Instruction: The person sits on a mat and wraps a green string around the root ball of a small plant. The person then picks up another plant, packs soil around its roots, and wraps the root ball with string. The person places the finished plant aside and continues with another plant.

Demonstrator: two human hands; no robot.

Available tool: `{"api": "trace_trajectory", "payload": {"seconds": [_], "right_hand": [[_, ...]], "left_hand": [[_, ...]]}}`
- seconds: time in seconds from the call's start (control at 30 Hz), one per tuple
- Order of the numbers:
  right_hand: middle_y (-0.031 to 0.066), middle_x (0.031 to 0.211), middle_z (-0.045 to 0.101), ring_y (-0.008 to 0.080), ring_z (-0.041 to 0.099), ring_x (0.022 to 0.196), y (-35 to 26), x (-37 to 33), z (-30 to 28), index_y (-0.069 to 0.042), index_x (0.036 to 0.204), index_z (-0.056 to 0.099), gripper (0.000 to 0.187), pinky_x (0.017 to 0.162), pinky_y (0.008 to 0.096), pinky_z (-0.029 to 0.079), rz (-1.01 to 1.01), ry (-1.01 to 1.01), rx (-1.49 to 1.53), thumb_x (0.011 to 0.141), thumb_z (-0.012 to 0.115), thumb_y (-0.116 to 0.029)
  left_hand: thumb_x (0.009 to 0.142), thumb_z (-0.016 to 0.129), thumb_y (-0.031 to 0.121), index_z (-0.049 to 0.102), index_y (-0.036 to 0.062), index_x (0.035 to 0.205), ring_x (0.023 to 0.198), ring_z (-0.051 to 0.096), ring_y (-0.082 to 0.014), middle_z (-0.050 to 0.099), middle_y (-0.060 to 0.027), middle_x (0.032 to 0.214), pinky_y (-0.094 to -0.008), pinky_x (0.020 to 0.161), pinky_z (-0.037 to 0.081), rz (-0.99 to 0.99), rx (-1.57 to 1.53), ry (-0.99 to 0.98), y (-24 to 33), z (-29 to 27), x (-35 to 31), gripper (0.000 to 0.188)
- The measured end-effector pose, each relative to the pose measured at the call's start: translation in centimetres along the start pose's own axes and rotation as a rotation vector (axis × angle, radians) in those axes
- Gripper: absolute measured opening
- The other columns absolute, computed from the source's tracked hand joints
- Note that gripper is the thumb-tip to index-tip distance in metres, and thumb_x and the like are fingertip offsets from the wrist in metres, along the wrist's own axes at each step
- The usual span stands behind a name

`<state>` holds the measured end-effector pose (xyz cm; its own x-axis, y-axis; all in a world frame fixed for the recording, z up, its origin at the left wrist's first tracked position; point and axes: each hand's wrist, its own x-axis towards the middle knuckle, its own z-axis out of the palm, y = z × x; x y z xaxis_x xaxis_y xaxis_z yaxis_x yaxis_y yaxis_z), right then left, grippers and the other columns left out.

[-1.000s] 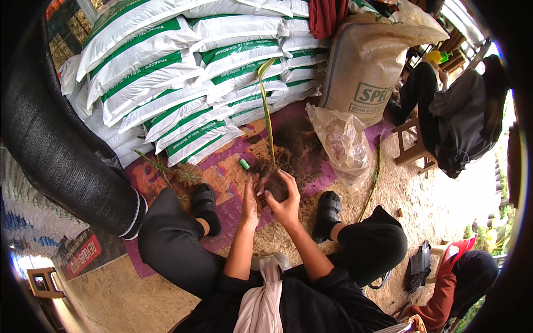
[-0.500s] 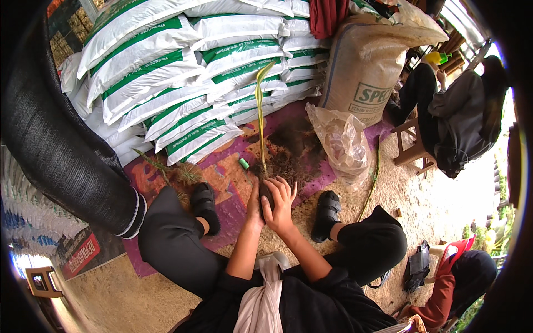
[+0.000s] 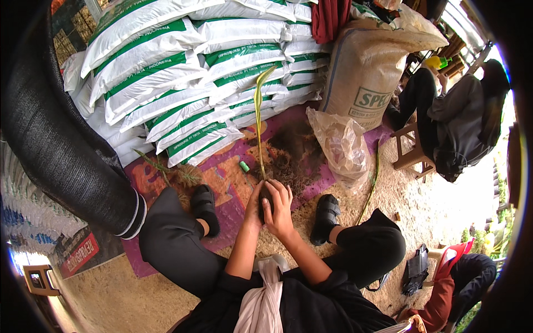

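Between my two hands is a small dark planting bag or root ball (image 3: 266,203), mostly hidden by the fingers. From its top rises a seedling (image 3: 259,111) with a thin stem and one long yellow-green leaf. My left hand (image 3: 254,206) wraps its left side, and my right hand (image 3: 281,211) presses against the right, thumb over the front. Just beyond the hands lies dark, fibrous soil (image 3: 291,175) on a purple and orange sheet (image 3: 222,191). A small green cylinder (image 3: 244,166) rests left of the stem.
White and green sacks (image 3: 239,55) are stacked ahead. A large woven sack (image 3: 361,72) and a clear plastic bag (image 3: 344,144) stand at right. Cut plants (image 3: 183,176) lie left. One person (image 3: 466,116) sits on a stool at right, another (image 3: 444,294) lower right. A black-sleeved arm or leg (image 3: 66,133) is at left.
My hands stay closed round the dark bundle, almost unmoved. The seedling's upper leaf leans slightly further left and sits a little lower in view; the whole scene has shifted slightly.
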<state>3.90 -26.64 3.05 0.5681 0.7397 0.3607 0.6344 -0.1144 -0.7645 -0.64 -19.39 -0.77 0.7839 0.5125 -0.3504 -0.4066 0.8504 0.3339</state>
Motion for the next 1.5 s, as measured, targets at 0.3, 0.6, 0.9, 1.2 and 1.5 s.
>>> {"api": "trace_trajectory", "payload": {"seconds": [0.3,0.6,0.9,1.2,1.5], "right_hand": [[0.0182,0.117,0.046,0.0307,0.046,0.109,-0.4,1.1,-0.5,-0.001,0.118,0.043,0.049,0.095,0.0414,0.032,0.112,0.043,0.126,0.076,0.061,-0.017],[0.0184,0.111,0.051,0.0275,0.052,0.103,-0.2,0.8,0.1,0.001,0.116,0.045,0.053,0.088,0.0330,0.040,0.297,0.059,0.600,0.069,0.068,-0.009],[0.0154,0.135,0.029,0.0323,0.017,0.130,-0.3,0.0,0.1,-0.006,0.121,0.043,0.045,0.101,0.0550,-0.002,0.019,-0.028,-0.066,0.082,0.050,-0.028],[0.0164,0.134,0.030,0.0307,0.024,0.127,-1.6,0.4,-0.9,-0.002,0.125,0.037,0.052,0.102,0.0545,0.000,0.066,-0.071,-0.091,0.082,0.051,-0.027],[0.0150,0.126,0.039,0.0306,0.032,0.122,-1.1,-0.2,-0.1,-0.001,0.126,0.036,0.048,0.102,0.0537,0.010,-0.033,-0.181,-0.062,0.084,0.047,-0.021]], "left_hand": [[0.090,0.034,0.046,0.047,0.0031,0.115,0.102,0.050,-0.0212,0.051,-0.0104,0.110,-0.0332,0.086,0.043,0.087,0.311,0.252,0.7,2.1,-1.2,0.051],[0.090,0.029,0.046,0.042,0.0033,0.123,0.109,0.047,-0.0223,0.046,-0.0115,0.121,-0.0343,0.093,0.039,0.078,0.085,0.142,0.1,0.3,0.0,0.055],[0.087,0.037,0.048,0.045,0.0028,0.119,0.105,0.049,-0.0222,0.049,-0.0108,0.117,-0.0340,0.089,0.040,-0.013,-0.115,-0.104,0.2,0.8,-0.5,0.056],[0.086,0.043,0.048,0.051,0.0057,0.107,0.091,0.055,-0.0187,0.056,-0.0058,0.097,-0.0302,0.080,0.045,0.029,0.021,0.086,0.7,2.2,-0.9,0.048],[0.084,0.032,0.059,0.049,0.0050,0.112,0.096,0.054,-0.0209,0.055,-0.0084,0.105,-0.0338,0.085,0.044,0.044,0.081,0.072,0.4,0.4,0.1,0.063]]}}
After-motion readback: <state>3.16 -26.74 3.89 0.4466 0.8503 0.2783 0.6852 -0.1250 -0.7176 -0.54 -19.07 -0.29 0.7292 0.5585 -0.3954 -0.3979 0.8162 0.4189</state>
